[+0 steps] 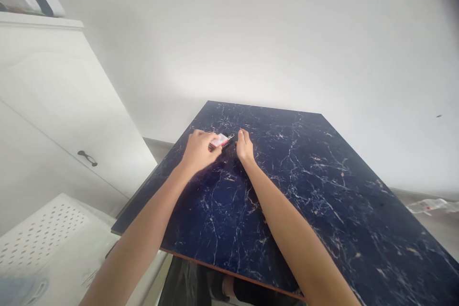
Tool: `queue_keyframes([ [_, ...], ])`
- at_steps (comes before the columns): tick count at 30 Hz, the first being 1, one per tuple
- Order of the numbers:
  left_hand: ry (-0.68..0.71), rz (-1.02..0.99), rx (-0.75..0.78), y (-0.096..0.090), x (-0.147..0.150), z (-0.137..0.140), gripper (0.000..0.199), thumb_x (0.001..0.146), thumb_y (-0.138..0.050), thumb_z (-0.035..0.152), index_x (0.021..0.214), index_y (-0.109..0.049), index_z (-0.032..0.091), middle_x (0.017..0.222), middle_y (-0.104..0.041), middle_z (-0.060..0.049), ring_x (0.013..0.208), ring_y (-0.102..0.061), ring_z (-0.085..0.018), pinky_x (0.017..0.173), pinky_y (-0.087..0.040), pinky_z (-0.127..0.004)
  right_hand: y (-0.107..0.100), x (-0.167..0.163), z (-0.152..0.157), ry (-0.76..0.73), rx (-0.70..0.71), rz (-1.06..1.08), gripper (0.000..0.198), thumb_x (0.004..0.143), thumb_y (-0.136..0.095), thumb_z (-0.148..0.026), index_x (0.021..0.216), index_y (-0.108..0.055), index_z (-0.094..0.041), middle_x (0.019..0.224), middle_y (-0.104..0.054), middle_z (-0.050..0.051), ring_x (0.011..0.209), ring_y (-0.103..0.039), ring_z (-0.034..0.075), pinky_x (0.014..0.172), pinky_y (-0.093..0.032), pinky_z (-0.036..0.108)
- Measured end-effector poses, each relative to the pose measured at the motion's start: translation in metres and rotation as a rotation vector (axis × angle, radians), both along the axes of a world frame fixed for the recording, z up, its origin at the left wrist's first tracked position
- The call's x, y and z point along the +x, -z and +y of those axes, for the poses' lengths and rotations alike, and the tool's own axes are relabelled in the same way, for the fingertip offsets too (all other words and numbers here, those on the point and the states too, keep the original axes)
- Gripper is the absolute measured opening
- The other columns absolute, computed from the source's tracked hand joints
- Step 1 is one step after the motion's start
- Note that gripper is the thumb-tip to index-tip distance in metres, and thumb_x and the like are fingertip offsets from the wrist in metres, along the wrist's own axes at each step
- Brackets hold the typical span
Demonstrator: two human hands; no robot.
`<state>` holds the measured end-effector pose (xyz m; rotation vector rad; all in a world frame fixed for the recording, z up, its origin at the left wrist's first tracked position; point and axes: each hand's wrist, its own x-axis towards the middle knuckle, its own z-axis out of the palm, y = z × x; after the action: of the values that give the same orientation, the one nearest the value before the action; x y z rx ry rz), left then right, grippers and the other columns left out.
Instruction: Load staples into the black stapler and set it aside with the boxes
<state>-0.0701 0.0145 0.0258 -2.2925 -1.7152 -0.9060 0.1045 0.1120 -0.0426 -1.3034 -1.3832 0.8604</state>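
My left hand (201, 149) is closed around a small flat white-and-red box (220, 140), with thumb and fingers at its edges. Close against that box, on its right side, shows a small dark object with a shiny metal end (231, 137); its kind is too small to tell. Just to the right, my right hand (245, 145) rests edge-on over the table with its fingers curled together. Whatever sits inside those fingers is hidden from view. Both hands are a short gap apart above the dark blue marbled tabletop (287, 191).
A white cabinet (53, 105) with a dark handle (87, 158) stands at the left. Below it is a white box with rows of holes (46, 229). Behind the table rises a plain wall (251, 33). Clear plastic wrapping (432, 205) lies on the floor at right.
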Motion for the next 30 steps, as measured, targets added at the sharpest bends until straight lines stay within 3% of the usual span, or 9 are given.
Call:
queue_keyframes([
  [3,0.093,0.141,-0.076,0.010,0.018,-0.005,0.029,0.085,-0.070,0.049,0.100,-0.073,0.024,0.124,-0.067,-0.010,0.125,-0.049,-0.037,0.103,-0.040,-0.053,-0.004,0.000,0.000,-0.078,-0.025,-0.079,0.059,0.100,-0.031,-0.057,0.143,-0.052,-0.022,0.146,-0.057,0.010,0.137,-0.050,0.031,0.117,-0.033,0.047],
  [6,0.021,0.136,-0.122,0.017,0.012,-0.001,0.044,0.089,-0.066,0.046,0.127,-0.065,0.025,0.144,-0.053,-0.013,0.130,-0.047,-0.038,0.103,-0.041,-0.055,-0.006,0.001,-0.001,-0.107,-0.041,-0.121,0.057,0.101,-0.029,-0.058,0.138,-0.056,-0.024,0.137,-0.064,0.010,0.129,-0.057,0.032,0.113,-0.037,0.048],
  [8,-0.021,0.116,-0.161,0.019,0.002,0.005,0.051,0.090,-0.064,0.032,0.140,-0.056,0.023,0.138,-0.058,-0.014,0.122,-0.053,-0.036,0.099,-0.045,-0.051,-0.007,0.002,-0.003,-0.130,-0.011,-0.139,0.053,0.101,-0.028,-0.057,0.128,-0.062,-0.026,0.123,-0.071,0.008,0.119,-0.063,0.030,0.107,-0.041,0.047],
  [12,0.002,0.056,-0.180,0.023,-0.008,0.013,0.048,0.090,-0.063,0.018,0.137,-0.058,0.021,0.122,-0.070,-0.010,0.109,-0.062,-0.031,0.097,-0.048,-0.043,-0.008,0.002,-0.008,-0.243,0.058,-0.147,0.049,0.102,-0.029,-0.057,0.114,-0.066,-0.026,0.108,-0.076,0.005,0.106,-0.068,0.026,0.100,-0.046,0.041],
  [14,0.009,0.029,-0.149,0.025,-0.007,0.015,0.047,0.091,-0.064,0.022,0.137,-0.058,0.022,0.123,-0.070,-0.010,0.109,-0.062,-0.031,0.097,-0.048,-0.043,-0.006,0.003,-0.007,-0.240,0.047,-0.103,0.052,0.102,-0.027,-0.058,0.117,-0.065,-0.026,0.108,-0.076,0.005,0.104,-0.068,0.025,0.097,-0.048,0.039],
  [18,-0.074,-0.131,-0.033,0.030,-0.012,0.022,0.042,0.099,-0.053,0.042,0.135,-0.061,0.022,0.132,-0.066,-0.010,0.120,-0.058,-0.031,0.106,-0.043,-0.045,0.001,0.003,0.000,-0.098,0.033,-0.013,0.055,0.101,-0.026,-0.061,0.118,-0.064,-0.025,0.113,-0.074,0.008,0.103,-0.068,0.025,0.093,-0.050,0.038],
  [22,-0.075,-0.205,-0.175,0.037,-0.022,0.036,0.047,0.102,-0.044,0.047,0.139,-0.060,0.023,0.143,-0.060,-0.011,0.137,-0.048,-0.032,0.113,-0.036,-0.048,0.007,0.001,0.005,-0.024,-0.008,0.127,0.053,0.098,-0.031,-0.061,0.112,-0.065,-0.024,0.109,-0.073,0.009,0.093,-0.069,0.024,0.086,-0.053,0.038],
  [26,-0.003,-0.119,-0.284,0.040,-0.018,0.046,0.042,0.087,-0.065,0.047,0.123,-0.071,0.025,0.122,-0.071,-0.009,0.117,-0.062,-0.034,0.101,-0.046,-0.044,0.004,-0.001,0.005,-0.007,-0.017,0.237,0.048,0.098,-0.036,-0.059,0.107,-0.066,-0.022,0.103,-0.073,0.009,0.089,-0.069,0.024,0.080,-0.056,0.036],
  [30,0.124,-0.187,-0.307,0.037,-0.011,0.046,0.028,0.084,-0.066,0.036,0.106,-0.077,0.023,0.110,-0.075,-0.005,0.100,-0.069,-0.029,0.092,-0.051,-0.037,-0.001,0.001,0.005,0.027,-0.021,0.348,0.048,0.097,-0.036,-0.057,0.105,-0.067,-0.021,0.104,-0.072,0.009,0.088,-0.068,0.023,0.072,-0.056,0.033],
])
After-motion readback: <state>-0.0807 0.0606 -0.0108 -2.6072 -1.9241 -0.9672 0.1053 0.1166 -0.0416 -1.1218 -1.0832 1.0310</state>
